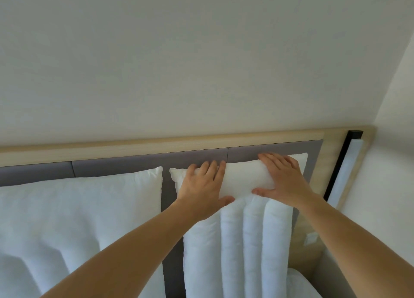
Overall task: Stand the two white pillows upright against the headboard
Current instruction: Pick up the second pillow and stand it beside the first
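Left hand (205,189) and right hand (281,177) lie flat, fingers spread, pressing the top edge of the right pillow (244,241), which stands upright against the grey headboard (134,163) at 3 o'clock of the left pillow (78,212), also upright; likely risk: on release the soft, channelled filling may slump and the top fold forward, or the pillow lean toward the gap between them
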Motion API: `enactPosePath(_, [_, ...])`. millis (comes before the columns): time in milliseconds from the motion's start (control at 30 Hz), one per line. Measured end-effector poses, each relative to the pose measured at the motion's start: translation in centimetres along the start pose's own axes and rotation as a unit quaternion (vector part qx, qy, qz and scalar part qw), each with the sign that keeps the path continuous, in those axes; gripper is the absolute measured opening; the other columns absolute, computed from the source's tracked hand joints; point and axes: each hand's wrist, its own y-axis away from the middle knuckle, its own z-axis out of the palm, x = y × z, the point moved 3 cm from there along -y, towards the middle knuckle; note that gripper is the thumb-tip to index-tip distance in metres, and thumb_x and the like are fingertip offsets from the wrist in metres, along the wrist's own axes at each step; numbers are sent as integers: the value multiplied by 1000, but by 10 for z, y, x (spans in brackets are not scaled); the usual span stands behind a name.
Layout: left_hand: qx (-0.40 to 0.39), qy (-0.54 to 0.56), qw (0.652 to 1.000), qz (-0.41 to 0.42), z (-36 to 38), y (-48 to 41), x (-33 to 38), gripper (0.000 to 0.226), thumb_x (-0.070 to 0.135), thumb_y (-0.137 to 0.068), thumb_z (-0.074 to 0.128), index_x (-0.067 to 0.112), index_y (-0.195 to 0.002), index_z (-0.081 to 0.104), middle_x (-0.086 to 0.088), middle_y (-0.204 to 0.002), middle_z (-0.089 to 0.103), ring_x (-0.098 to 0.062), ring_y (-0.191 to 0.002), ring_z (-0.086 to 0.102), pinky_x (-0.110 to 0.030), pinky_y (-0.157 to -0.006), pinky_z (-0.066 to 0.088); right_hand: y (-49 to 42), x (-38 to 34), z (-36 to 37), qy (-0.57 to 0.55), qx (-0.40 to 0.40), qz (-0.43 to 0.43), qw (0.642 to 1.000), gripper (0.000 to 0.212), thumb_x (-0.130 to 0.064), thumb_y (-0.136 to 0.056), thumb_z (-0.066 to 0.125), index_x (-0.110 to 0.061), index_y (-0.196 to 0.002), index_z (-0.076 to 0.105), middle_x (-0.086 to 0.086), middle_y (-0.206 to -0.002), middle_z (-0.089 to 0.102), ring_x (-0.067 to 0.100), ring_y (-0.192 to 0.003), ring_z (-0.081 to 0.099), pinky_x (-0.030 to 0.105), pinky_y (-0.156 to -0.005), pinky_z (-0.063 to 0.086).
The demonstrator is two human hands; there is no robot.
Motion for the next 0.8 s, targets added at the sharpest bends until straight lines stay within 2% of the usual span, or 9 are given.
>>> enactPosePath(67, [-9,-13,1000,6,4,-2,-1,100,79,-88,35,14,-159,7,-7,-158,32,-29,-139,32,-52,-113,28,-4,-1,4,0,-21,4,1000,116,-96,-70,41,-26,-160,19,-7,-165,26,11,-153,14,38,-124,6])
enactPosePath(233, [-27,-21,999,-12,7,-7,1,106,80,-83,45,16,-158,7,-8,-156,32,-31,-137,34,-56,-112,27,-10,3,5,-15,-42,-14,999,128,-99,-61,46,-28,-161,10,-9,-167,19,9,-154,5,35,-123,-2])
enactPosePath(367, [-44,-33,998,-13,6,-7,3,113,80,-76,58,16,-157,11,-7,-139,47,-31,-119,47,-54,-104,35,-8,8,5,-4,-49,-40,998,133,-98,-54,54,-30,-160,11,-9,-162,26,14,-151,17,37,-121,2])
enactPosePath(467, [-42,-36,998,-12,3,-6,7,104,71,-83,62,14,-156,15,-7,-131,52,-30,-113,51,-50,-99,38,-7,8,7,3,-40,-36,999,118,-96,-59,53,-31,-154,24,-8,-152,39,19,-142,32,40,-118,10])
enactPosePath(600, [-41,-39,998,-11,-2,-5,10,93,60,-88,65,12,-154,21,-8,-127,55,-31,-109,53,-48,-95,42,-5,5,4,18,18,-49,998,94,-94,-70,38,-28,-137,45,-8,-133,55,21,-125,49,39,-107,20])
enactPosePath(800, [14,-65,998,9,-17,-14,7,90,56,-82,73,9,-149,35,-8,-110,62,-30,-95,57,-45,-83,45,-11,6,-11,5,89,-50,995,81,-88,-72,42,-27,-124,53,-9,-120,60,22,-113,54,39,-101,22])
